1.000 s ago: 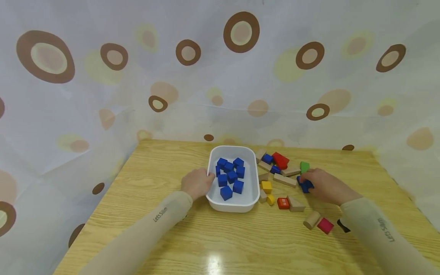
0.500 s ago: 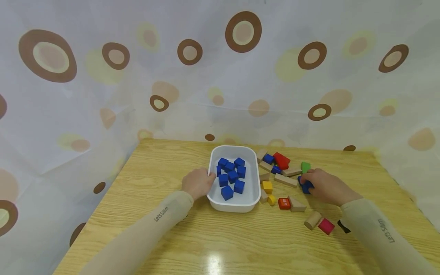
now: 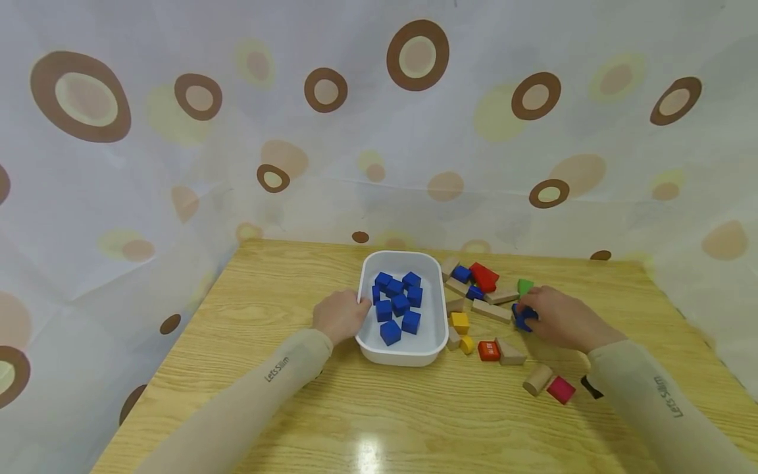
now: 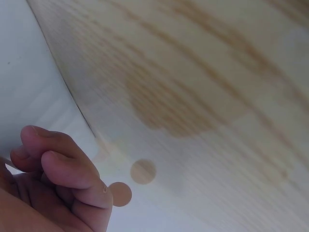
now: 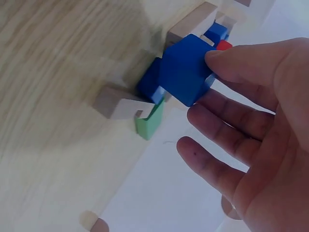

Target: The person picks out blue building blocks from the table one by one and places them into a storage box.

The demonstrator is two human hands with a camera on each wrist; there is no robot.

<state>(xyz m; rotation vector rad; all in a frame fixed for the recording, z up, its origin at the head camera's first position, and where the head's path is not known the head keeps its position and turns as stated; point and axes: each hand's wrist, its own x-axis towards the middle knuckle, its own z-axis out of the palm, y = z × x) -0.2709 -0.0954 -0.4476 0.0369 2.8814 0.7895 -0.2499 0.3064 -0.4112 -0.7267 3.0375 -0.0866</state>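
In the head view my left hand (image 3: 342,316) grips the left rim of a white plastic tub (image 3: 398,359), thumb over the edge. The left wrist view shows its fingers (image 4: 72,174) curled against the tub's outer wall (image 4: 38,87). Several blue cubes (image 3: 400,304) lie inside the tub. To the right, my right hand (image 3: 562,319) pinches a blue block (image 5: 186,70) between thumb and fingers, just above the table. Behind it in the right wrist view are another blue block (image 5: 150,84), a green block (image 5: 149,122) and a plain wooden block (image 5: 120,104).
Loose blocks lie right of the tub: a red one (image 3: 484,277), a yellow one (image 3: 459,322), a long wooden one (image 3: 491,311) and others. Nearer me are a wooden cylinder (image 3: 537,380) and a crimson block (image 3: 560,390). A patterned sheet (image 3: 379,131) hangs behind the table.
My right hand has risen slightly with the blue block in its fingers. The left hand and the tub have stayed in place.
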